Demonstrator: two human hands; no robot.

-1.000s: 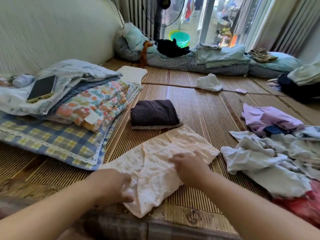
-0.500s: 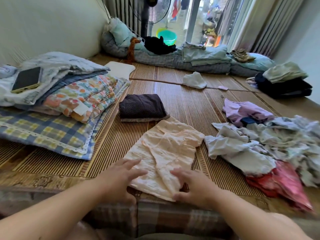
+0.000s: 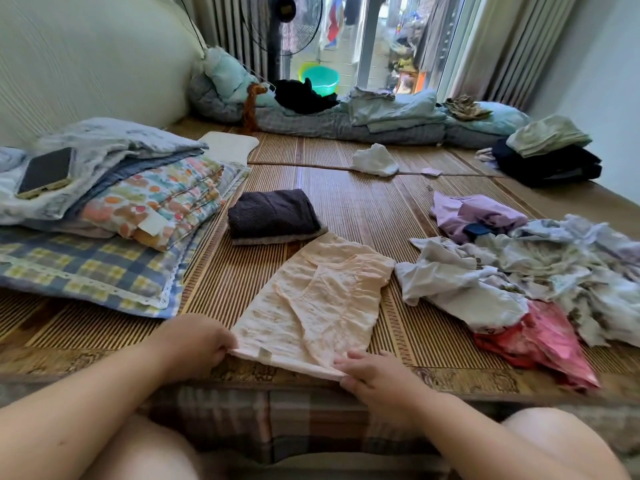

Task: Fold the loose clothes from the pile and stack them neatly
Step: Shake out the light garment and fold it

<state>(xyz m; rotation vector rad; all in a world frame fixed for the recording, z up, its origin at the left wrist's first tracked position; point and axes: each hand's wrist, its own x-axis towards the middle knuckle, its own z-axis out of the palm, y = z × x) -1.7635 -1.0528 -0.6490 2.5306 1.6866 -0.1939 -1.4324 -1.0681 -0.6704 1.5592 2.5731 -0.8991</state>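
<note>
Far left of the left hand (image 3: 194, 344), a phone (image 3: 45, 173) lies on folded bedding (image 3: 114, 150). This sits on a floral quilt (image 3: 162, 202) and a plaid pillow (image 3: 79, 271). The left hand has its fingers curled and pinches the near left corner of the peach top (image 3: 311, 299) at the hem.

The top lies flat on the mat (image 3: 363, 209), narrowed by its folds, and runs away from both hands. Just beyond its far end sits a folded dark garment (image 3: 273, 213), and well beyond that is a small white cloth (image 3: 375, 159).

The right hand (image 3: 374, 372) grips the near right corner of the same hem, with its fingers laid over the edge.

To the right of that hand is the loose pile (image 3: 519, 271), close beside the top. A pink piece (image 3: 547, 341) is nearest, pale ones are in the middle, and a purple one (image 3: 478, 213) lies at the far side. Far beyond it, a green fold (image 3: 547, 135) rests on dark clothes (image 3: 550, 168).
</note>
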